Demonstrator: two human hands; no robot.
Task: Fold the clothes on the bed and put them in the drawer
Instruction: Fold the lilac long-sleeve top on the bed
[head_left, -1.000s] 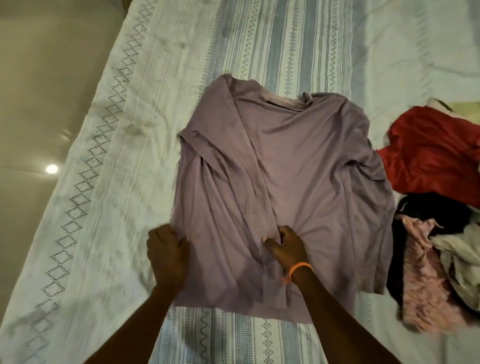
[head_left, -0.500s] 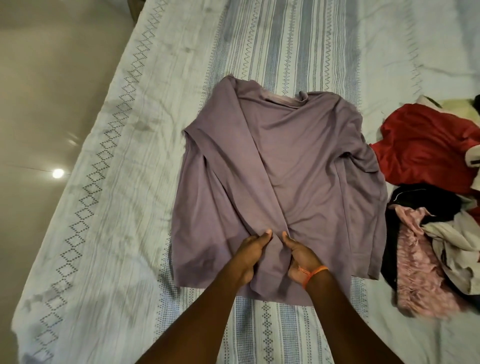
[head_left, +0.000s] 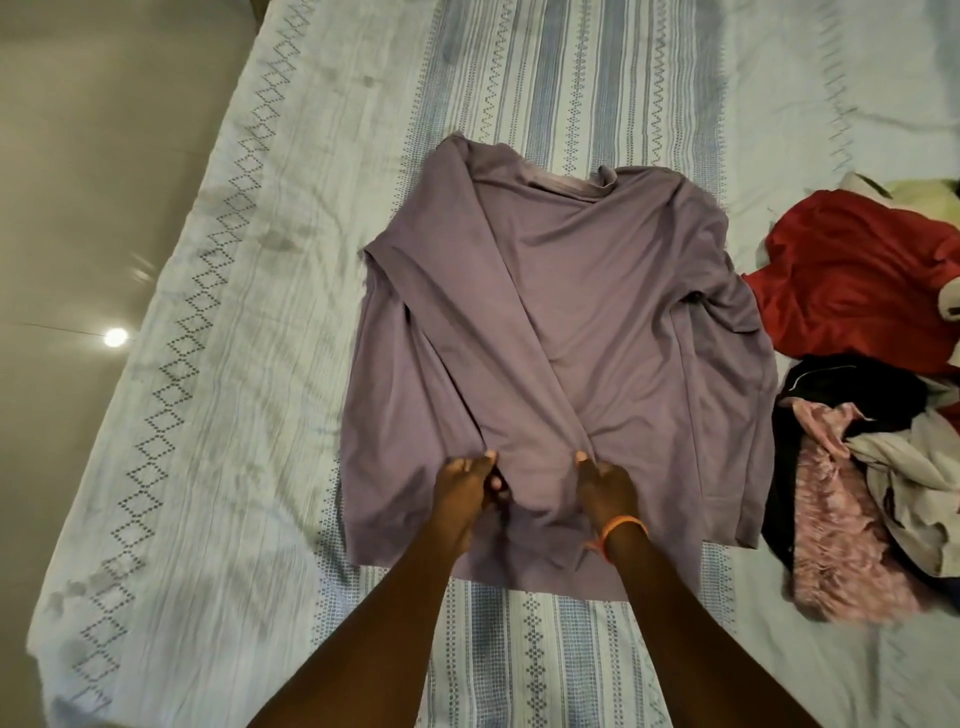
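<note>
On the bed (head_left: 218, 364), a purple shirt (head_left: 597, 322) lies flat with its neck far from the person. It is spread out like this so it can be folded neatly. One sleeve is already laid across the front, most likely to make the shirt narrower. The left hand (head_left: 462, 486) and the right hand (head_left: 605, 480) sit close together near the bottom edge. Each hand pinches the end of that sleeve with curled fingers, I think to pull it straight and smooth. An orange band (head_left: 621, 527) is on the right wrist. A pile of other clothes (head_left: 872, 395) waits just beside the shirt, still not folded. No drawer can be seen here.
</note>
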